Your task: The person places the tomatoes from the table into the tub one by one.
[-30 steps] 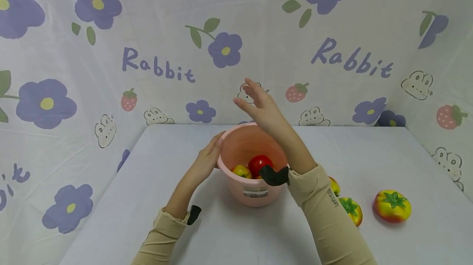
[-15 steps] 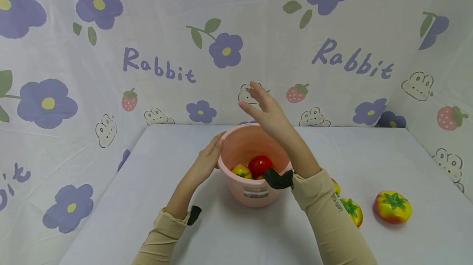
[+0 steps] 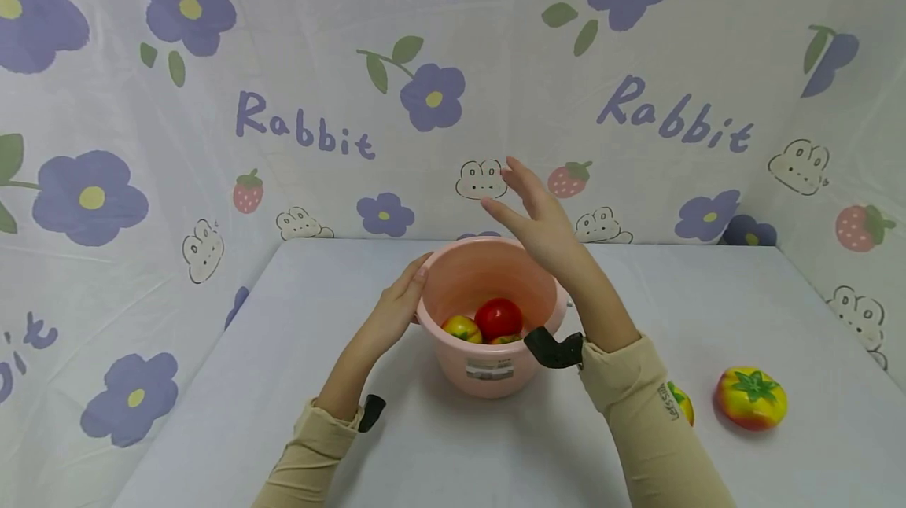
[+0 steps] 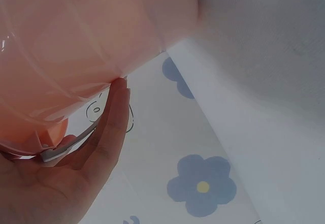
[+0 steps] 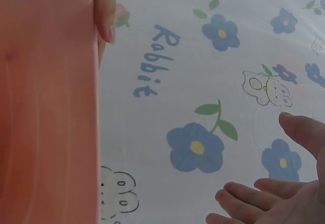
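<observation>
My left hand (image 3: 396,302) grips the left side of a pink bucket (image 3: 488,373), thumb at the rim and fingers along the outer wall. In the left wrist view, its fingers (image 4: 114,120) touch the wall beside a thin grey handle (image 4: 71,145). Inside the bucket lie a smooth red fruit (image 3: 499,319), a yellow-red fruit (image 3: 462,328) and part of another fruit (image 3: 505,340) low at the front. Above the bucket's right rim, my right hand (image 3: 548,229) hangs in the air, fingers spread and holding nothing.
On the white table (image 3: 283,382), a yellow-red fruit with a green leafy top (image 3: 752,398) sits at the right. Another similar fruit (image 3: 683,406) is mostly hidden behind the right sleeve (image 3: 654,414). A flower-printed cloth (image 3: 311,60) hangs behind the table.
My right hand has moved to the right above the bucket, uncovering more of its right rim. Its sleeve now hides more of the fruits beside it. The left hand has stayed put.
</observation>
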Available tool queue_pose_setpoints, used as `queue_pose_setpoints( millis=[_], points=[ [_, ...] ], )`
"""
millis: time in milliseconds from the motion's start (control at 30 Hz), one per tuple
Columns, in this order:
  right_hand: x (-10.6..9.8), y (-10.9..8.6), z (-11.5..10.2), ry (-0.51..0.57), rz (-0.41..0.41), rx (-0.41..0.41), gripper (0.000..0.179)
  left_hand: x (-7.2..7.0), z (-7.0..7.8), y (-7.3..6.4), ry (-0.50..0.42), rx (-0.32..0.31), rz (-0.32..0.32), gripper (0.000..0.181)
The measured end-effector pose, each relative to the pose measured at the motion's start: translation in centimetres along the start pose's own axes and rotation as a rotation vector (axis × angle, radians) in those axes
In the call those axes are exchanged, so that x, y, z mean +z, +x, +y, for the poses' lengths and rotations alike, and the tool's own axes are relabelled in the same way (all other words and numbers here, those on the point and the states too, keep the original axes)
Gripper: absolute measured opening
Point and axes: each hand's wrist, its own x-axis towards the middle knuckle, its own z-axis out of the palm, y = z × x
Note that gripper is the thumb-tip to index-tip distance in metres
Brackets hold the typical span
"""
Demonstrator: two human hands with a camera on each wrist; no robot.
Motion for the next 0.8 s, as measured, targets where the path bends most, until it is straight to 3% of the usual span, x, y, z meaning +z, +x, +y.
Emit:
queue_pose_setpoints(
  millis=[800],
  points=[
    [-2.7,-1.6,2.3,-0.017,0.066,0.032,0.077,0.1,-0.2,0.1,-0.004,0.0,0.006,0.052]
  ],
)
